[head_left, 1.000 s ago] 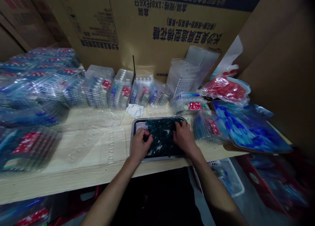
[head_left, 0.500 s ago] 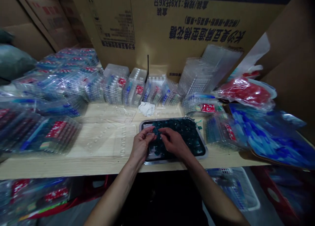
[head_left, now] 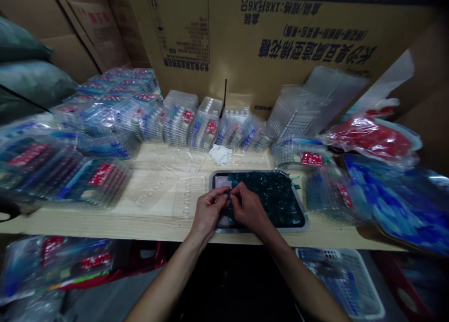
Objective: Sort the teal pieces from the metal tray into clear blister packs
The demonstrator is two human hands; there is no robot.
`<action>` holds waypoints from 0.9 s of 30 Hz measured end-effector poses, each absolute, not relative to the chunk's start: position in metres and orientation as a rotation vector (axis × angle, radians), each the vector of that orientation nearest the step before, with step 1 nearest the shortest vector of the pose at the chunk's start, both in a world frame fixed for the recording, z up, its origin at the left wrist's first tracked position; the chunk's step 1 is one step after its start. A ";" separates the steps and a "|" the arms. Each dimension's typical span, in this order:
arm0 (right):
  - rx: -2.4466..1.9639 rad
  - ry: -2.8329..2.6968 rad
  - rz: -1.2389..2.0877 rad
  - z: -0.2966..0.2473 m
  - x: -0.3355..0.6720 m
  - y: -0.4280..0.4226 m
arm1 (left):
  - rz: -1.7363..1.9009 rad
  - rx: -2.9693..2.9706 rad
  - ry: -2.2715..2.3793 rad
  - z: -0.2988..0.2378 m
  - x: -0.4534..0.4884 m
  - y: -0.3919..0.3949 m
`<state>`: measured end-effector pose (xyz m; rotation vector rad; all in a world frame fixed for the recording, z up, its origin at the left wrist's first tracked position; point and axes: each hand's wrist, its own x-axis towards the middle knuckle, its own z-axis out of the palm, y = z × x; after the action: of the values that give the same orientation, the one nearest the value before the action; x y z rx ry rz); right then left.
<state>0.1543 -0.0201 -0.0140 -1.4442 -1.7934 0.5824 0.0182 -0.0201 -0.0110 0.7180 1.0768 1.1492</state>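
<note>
A metal tray (head_left: pixel 302 219) holding a heap of small dark teal pieces (head_left: pixel 273 196) lies at the front edge of a pale wooden bench (head_left: pixel 105 217). Over the tray's left end my left hand (head_left: pixel 208 211) and my right hand (head_left: pixel 247 209) meet, fingers pinched together on a small teal piece (head_left: pixel 228 194) between them. A flat clear plastic blister sheet (head_left: pixel 168 191) lies on the bench just left of the tray, touching neither hand.
Stacks of clear packs with red and blue contents (head_left: pixel 70 172) fill the left and back of the bench. Bags of red pieces (head_left: pixel 372 137) and blue pieces (head_left: pixel 393 205) lie at the right. A crumpled white wad (head_left: pixel 220 153), large cardboard boxes (head_left: pixel 280 41) behind, a white basket (head_left: pixel 347 280) below.
My hands left the two sides of the tray's heap and came together over its left end, pinching a small teal piece. The view has shifted to the left.
</note>
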 end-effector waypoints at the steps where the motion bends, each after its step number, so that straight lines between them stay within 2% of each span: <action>1: -1.458 -1.799 0.577 -0.015 0.154 -0.021 | 1.149 0.734 1.076 -0.011 0.019 -0.021; 6: -1.469 -1.861 0.581 -0.018 0.155 -0.022 | 1.105 0.708 1.025 -0.012 0.017 -0.025; 12: -1.402 -1.824 0.406 -0.009 0.146 -0.026 | 1.088 0.563 1.030 -0.014 0.010 -0.022; 18: -1.347 -1.677 0.650 -0.007 0.137 -0.024 | 1.209 0.609 1.030 -0.009 0.009 -0.025; 24: -1.370 -1.684 0.740 -0.013 0.122 -0.020 | 1.254 0.956 1.182 -0.014 -0.015 -0.019; 27: -1.353 -1.832 0.648 -0.015 0.128 -0.012 | 1.307 1.334 1.432 -0.018 -0.056 0.007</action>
<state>0.1280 -0.0119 -0.0147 -1.3531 -1.8318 0.6480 -0.0562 0.0067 -0.0177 1.3339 1.4324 1.3070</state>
